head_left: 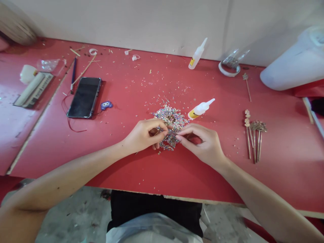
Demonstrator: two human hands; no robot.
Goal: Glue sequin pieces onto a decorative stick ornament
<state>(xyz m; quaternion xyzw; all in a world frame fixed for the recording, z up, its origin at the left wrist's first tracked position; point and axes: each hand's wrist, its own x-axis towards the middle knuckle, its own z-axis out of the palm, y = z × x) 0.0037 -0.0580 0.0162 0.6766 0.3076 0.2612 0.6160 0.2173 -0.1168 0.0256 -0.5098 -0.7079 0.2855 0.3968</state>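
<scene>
A pile of small glittering chips (pixel 170 116), silvery and multicoloured, lies on the red table. Over its near part, my left hand (pixel 149 133) is closed in a pinch, thumb against forefinger. Opposite it, my right hand (pixel 202 140) also pinches at the fingertips, a short gap from the left. Whatever the fingers hold is too small and hidden to name. A white glue bottle (pixel 201 108) with a yellow label and pointed nozzle lies just beyond my right hand.
At the right lie several metal sticks with beaded heads (pixel 257 125). A second glue bottle (pixel 197 55) and a tape roll (pixel 229 68) stand near the back wall. Leftward are a phone (pixel 84 98), a brush (pixel 73 74) and a knife box (pixel 35 90). A white cylinder (pixel 293 62) is far right.
</scene>
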